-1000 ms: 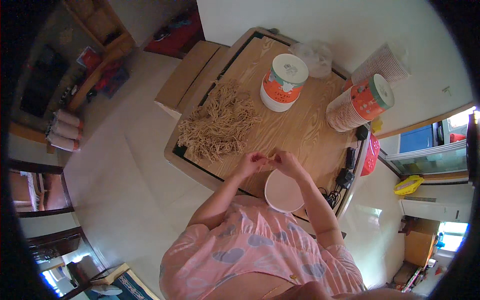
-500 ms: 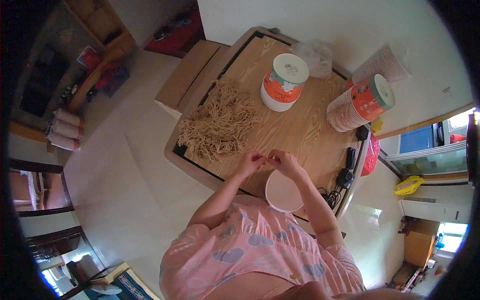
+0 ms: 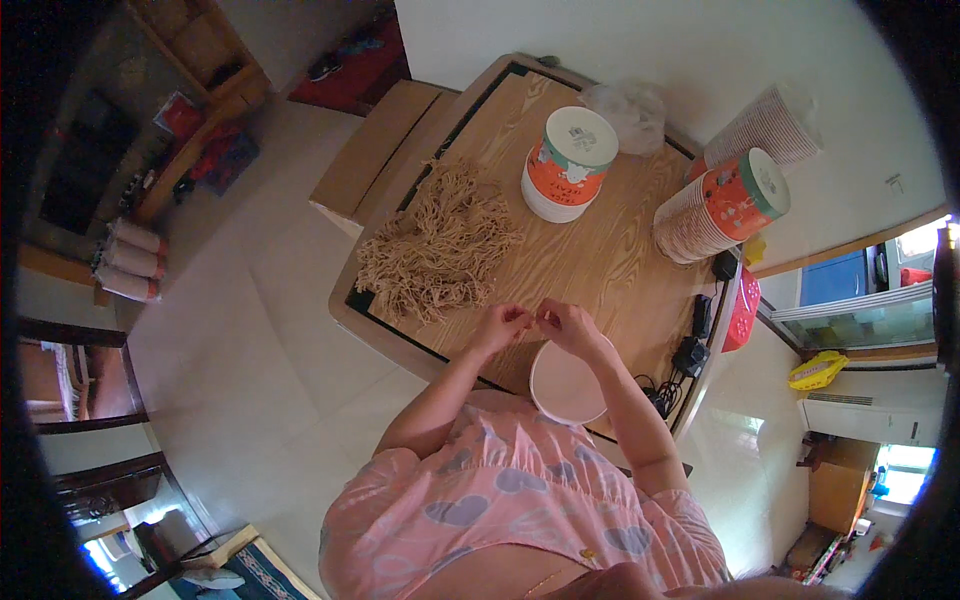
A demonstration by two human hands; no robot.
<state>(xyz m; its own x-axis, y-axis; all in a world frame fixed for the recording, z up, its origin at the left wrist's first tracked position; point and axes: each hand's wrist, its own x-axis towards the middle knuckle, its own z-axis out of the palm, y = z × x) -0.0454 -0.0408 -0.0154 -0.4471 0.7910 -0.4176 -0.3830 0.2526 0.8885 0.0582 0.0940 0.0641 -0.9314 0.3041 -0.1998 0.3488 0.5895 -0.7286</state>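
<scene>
My left hand [image 3: 503, 326] and my right hand [image 3: 568, 324] meet above the near edge of the wooden table [image 3: 610, 270]. Both are closed, fingertips pinched close together; whatever they hold is too small to make out. Just below them, a white paper bucket [image 3: 566, 386] faces up with its round mouth, partly covered by my right wrist. Beyond my left hand lies a loose heap of tan twisted cords [image 3: 440, 245]. Farther back, a short stack of orange, green and white paper buckets [image 3: 566, 180] stands upside down.
At the table's right, a long stack of nested paper buckets [image 3: 710, 213] leans over, with a plastic-wrapped stack [image 3: 768, 135] behind it. A clear plastic bag [image 3: 630, 115] lies at the back. Black adapters [image 3: 690, 356] with cables line the right edge. A cardboard box [image 3: 375, 145] adjoins the left side.
My hands keep nearly the same place, their fingertips shifting only slightly. Nothing else has visibly moved.
</scene>
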